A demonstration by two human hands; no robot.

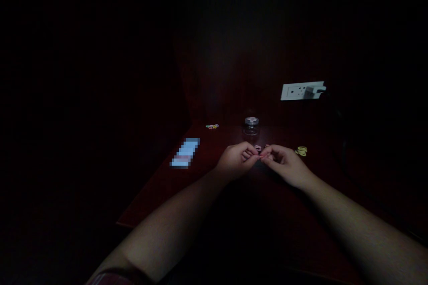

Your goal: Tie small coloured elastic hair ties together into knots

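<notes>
My left hand [236, 159] and my right hand [286, 162] meet above the dark red table [154, 200], fingertips almost touching. Both pinch a small pink hair tie [260, 156], mostly covered by the fingers. Just behind my fingertips lie more pink hair ties [257, 147], partly hidden by the hands. To the right of my right hand sits a small heap of yellow hair ties [301, 150]. A clear jar with a lid [251, 121] stands beyond the hands. Farther back on the left is a cluster of mixed-colour hair ties [212, 127].
A bright, blurred-out rectangle, like a phone [186, 153], lies left of my hands near the table's left edge. On the back wall is a white socket panel [292, 92] with a plug [313, 91] in it; a dark cable runs down the right. The surroundings are very dark.
</notes>
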